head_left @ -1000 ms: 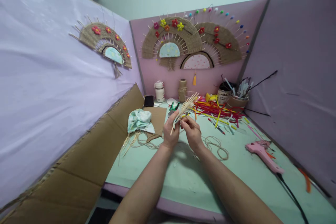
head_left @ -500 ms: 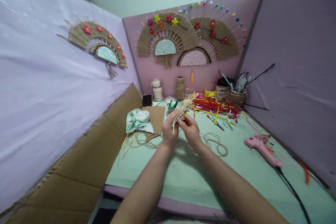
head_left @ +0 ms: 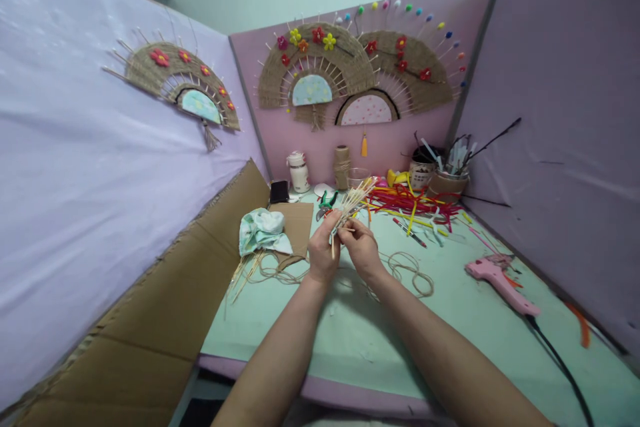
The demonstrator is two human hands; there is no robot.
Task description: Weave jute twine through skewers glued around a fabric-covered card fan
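Observation:
A fanned bundle of thin wooden sticks (head_left: 359, 196) rises from my left hand (head_left: 324, 247), whose fingers are closed round its lower part. One stick end pokes down below the thumb. My right hand (head_left: 361, 248) is pinched against the bundle's lower right side; what lies between its fingertips is too small to make out. Loose loops of brown twine (head_left: 411, 273) lie on the table under and beside both hands. Just behind the left hand are green-handled pliers or cutters (head_left: 327, 201), partly covered.
A pink glue gun (head_left: 503, 285) with a black cord lies at the right. Red and yellow pipe cleaners (head_left: 407, 203) are heaped behind the hands. Crumpled cloth (head_left: 263, 232) rests on cardboard (head_left: 299, 220) at the left. A twine spool (head_left: 342, 168) and white bottle (head_left: 299, 172) stand at the back.
Both hands keep almost the same place round the sticks, with only slight finger and stick movement. The camera view has shifted a little.

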